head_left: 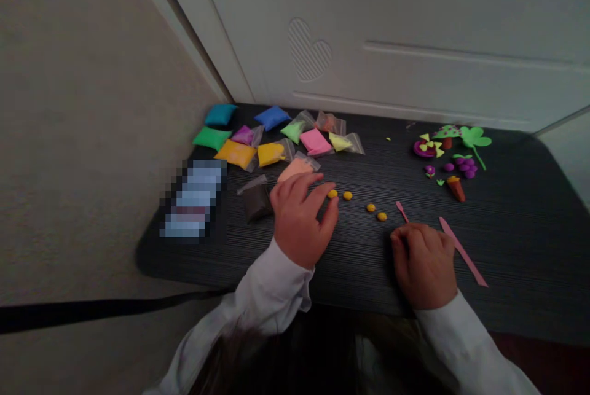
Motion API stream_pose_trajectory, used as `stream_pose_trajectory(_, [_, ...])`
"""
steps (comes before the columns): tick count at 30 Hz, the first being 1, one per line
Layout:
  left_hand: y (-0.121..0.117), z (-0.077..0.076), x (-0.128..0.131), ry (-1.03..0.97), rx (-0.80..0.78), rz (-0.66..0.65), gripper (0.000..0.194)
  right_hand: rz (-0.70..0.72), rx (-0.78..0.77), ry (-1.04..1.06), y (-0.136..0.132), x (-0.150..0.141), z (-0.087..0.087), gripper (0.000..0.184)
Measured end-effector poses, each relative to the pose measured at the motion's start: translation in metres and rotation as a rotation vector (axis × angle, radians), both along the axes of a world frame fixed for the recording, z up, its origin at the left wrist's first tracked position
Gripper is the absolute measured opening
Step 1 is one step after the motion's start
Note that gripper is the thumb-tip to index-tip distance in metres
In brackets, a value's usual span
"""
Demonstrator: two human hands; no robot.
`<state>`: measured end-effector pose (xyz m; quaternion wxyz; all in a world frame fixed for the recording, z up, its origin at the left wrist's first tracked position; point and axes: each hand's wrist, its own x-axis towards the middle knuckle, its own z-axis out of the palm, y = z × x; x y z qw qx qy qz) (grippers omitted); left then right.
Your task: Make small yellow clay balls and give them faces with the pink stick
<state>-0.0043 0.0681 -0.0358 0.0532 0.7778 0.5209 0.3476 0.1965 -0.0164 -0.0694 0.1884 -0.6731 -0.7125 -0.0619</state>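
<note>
Left hand [306,217] over the middle of the dark wood-grain surface [350,266], thumb and index tips at the leftmost yellow clay ball [332,195]; the tips are close about it, but whether they pinch it or only touch it cannot be told; three more yellow clay balls [347,196] lie to its right in a loose, slanting row, the nearest just beside it, the other two farther along as a close pair.

Right hand [424,266] palm down, near the front edge, fingers curled under; contents of the curl hidden, so its grip cannot be told; a small pink modelling tool [401,206] projects from beside its knuckles; a pink clay knife [464,255] lies slantwise just right of it.

Back left: packets of coloured clay [235,153], several in clear zip bags; the brown clay packet [257,201] lies left of the left hand, the peach one [295,168] just beyond it.

Back right: finished-looking clay pieces, among them a purple grape bunch [467,166], a green four-lobed leaf [474,137] and a brown cone [456,190] with orange top.
</note>
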Motion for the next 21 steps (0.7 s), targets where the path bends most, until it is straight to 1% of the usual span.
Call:
stream_pose_trajectory(1, [-0.002, 0.002, -0.008, 0.016, 0.049, 0.073, 0.025, 0.012, -0.004, -0.002, 0.0, 0.0, 0.0, 0.005])
stream_pose_trajectory(2, [-0.003, 0.003, -0.017, 0.045, 0.067, 0.162, 0.03, 0.027, -0.008, -0.002, 0.0, 0.0, 0.001, 0.005])
stream_pose_trajectory(5, [-0.001, -0.001, -0.045, 0.153, -0.011, 0.427, 0.053, 0.064, -0.007, 0.009, 0.001, 0.001, 0.0, 0.005])
stream_pose_trajectory(7, [0.004, -0.008, -0.061, 0.193, -0.088, 0.53, 0.064, 0.07, 0.012, 0.026, 0.001, 0.003, -0.002, 0.006])
stream_pose_trajectory(8, [0.006, -0.012, -0.067, 0.186, -0.125, 0.539, 0.068, 0.072, 0.023, 0.037, 0.0, 0.003, -0.003, 0.006])
stream_pose_trajectory(9, [0.007, -0.016, -0.071, 0.159, -0.167, 0.532, 0.07, 0.075, 0.035, 0.049, -0.001, 0.004, -0.004, 0.008])
stream_pose_trajectory(11, [0.008, -0.023, -0.077, 0.108, -0.239, 0.482, 0.067, 0.075, 0.064, 0.078, -0.002, 0.005, -0.005, 0.01])
stream_pose_trajectory(13, [0.007, -0.027, -0.079, 0.086, -0.222, 0.434, 0.061, 0.069, 0.099, 0.109, -0.002, 0.004, -0.004, 0.011])
stream_pose_trajectory(15, [0.001, -0.025, -0.079, 0.066, -0.171, 0.368, 0.055, 0.065, 0.141, 0.14, 0.002, 0.002, 0.001, 0.013])
stream_pose_trajectory(16, [-0.003, -0.021, -0.078, 0.057, -0.136, 0.325, 0.051, 0.066, 0.162, 0.155, 0.006, 0.001, 0.005, 0.016])
stream_pose_trajectory(18, [-0.013, -0.008, -0.074, 0.03, -0.034, 0.25, 0.048, 0.072, 0.203, 0.182, 0.015, -0.002, 0.016, 0.02])
stream_pose_trajectory(20, [-0.027, 0.011, -0.066, -0.008, 0.179, 0.098, 0.049, 0.077, 0.24, 0.208, 0.024, -0.006, 0.03, 0.023])
stream_pose_trajectory(21, [-0.035, 0.022, -0.061, -0.034, 0.264, 0.056, 0.048, 0.078, 0.255, 0.221, 0.027, -0.007, 0.036, 0.024])
